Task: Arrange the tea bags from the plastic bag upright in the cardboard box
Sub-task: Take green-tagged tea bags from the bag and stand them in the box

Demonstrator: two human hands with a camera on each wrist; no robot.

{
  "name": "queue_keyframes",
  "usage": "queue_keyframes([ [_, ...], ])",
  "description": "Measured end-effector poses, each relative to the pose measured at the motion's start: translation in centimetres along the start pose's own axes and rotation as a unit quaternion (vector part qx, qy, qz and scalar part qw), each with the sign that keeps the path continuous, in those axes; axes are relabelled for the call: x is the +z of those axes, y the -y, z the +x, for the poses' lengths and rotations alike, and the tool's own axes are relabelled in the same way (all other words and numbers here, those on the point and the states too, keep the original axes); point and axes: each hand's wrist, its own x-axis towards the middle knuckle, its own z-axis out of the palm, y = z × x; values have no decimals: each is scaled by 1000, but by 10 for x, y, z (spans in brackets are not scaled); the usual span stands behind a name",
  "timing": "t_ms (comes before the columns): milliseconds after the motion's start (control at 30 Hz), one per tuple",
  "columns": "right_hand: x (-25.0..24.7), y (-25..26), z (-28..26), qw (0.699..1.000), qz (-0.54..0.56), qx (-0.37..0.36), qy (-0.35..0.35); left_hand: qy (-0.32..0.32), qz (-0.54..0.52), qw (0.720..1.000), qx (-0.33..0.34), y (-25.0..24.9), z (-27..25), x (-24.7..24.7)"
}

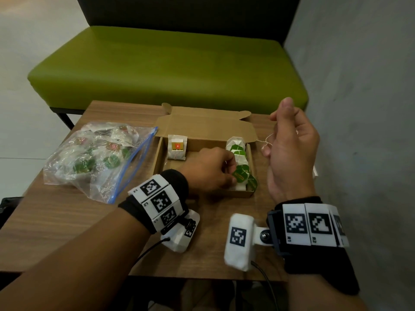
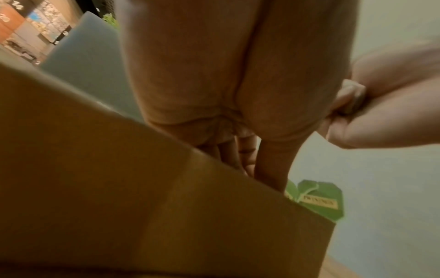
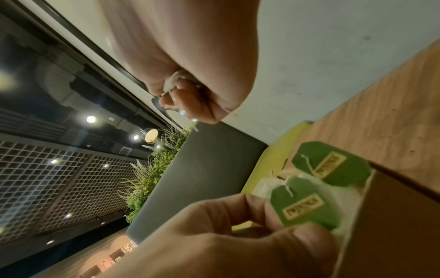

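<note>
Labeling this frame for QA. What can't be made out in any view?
- Left hand fingertips: head view, hidden behind its knuckles; left wrist view, behind the cardboard box wall.
- Plastic bag tea bag count: head view, crumpled glare.
- Right hand: the string's end inside the fingers, blurred.

Head view overhead; wrist views close

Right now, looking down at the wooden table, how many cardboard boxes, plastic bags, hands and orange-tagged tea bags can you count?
Open brown cardboard box: 1
Clear zip-top plastic bag of tea bags: 1
Orange-tagged tea bag standing in the box: 1
Hands: 2, left hand pinching a green-tagged tea bag, right hand pinching a white string
Total: 5
</note>
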Motion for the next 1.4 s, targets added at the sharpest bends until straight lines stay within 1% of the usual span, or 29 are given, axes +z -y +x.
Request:
queue_keyframes([
  [100,2,0,-3,1000,-12,13,8,8,46,999,5,-2,2,5],
  [167,3,-2,-4,1000,-21,20,12,1,57,998,5,-2,3,7],
  [300,-1,-9,-2,999,10,25,33,-40,38,998,-4,-1,5,9],
  [500,-3,-8,-1,998,35,7,51,-39,23,999,-11,-3,4,9],
  [600,-2,-9,-1,998,14,-1,60,-90,-11,996,-4,-8,-1,-5],
  [667,-1,-11,0,997,3,-1,73,-131,-51,990,10,-11,-3,-17],
  [733,-1,-13,-1,997,10,4,78,-156,-140,977,24,-13,-6,-26],
  [767,0,-13,0,997,19,12,78,-159,-209,965,30,-16,-8,-31],
  [833,0,-14,0,995,45,33,78,-143,-337,930,43,-20,-12,-39],
  [867,-1,-15,0,995,54,41,78,-138,-366,919,53,-22,-14,-41],
  [933,-1,-17,0,994,56,50,76,-149,-362,917,80,-25,-16,-43],
  [1033,1,-19,-1,993,65,61,79,-179,-314,923,129,-25,-15,-41],
  [1100,2,-18,-2,992,76,65,75,-182,-281,930,150,-26,-15,-41],
  [1167,3,-17,-2,993,79,58,73,-186,-236,942,153,-27,-15,-43],
  [1233,4,-16,-3,993,80,54,72,-203,-208,946,146,-27,-14,-44],
  [1300,4,-14,-3,992,77,65,77,-217,-221,940,140,-26,-13,-44],
  [1400,0,-14,-2,990,33,90,105,-239,-283,920,127,-21,-11,-45],
])
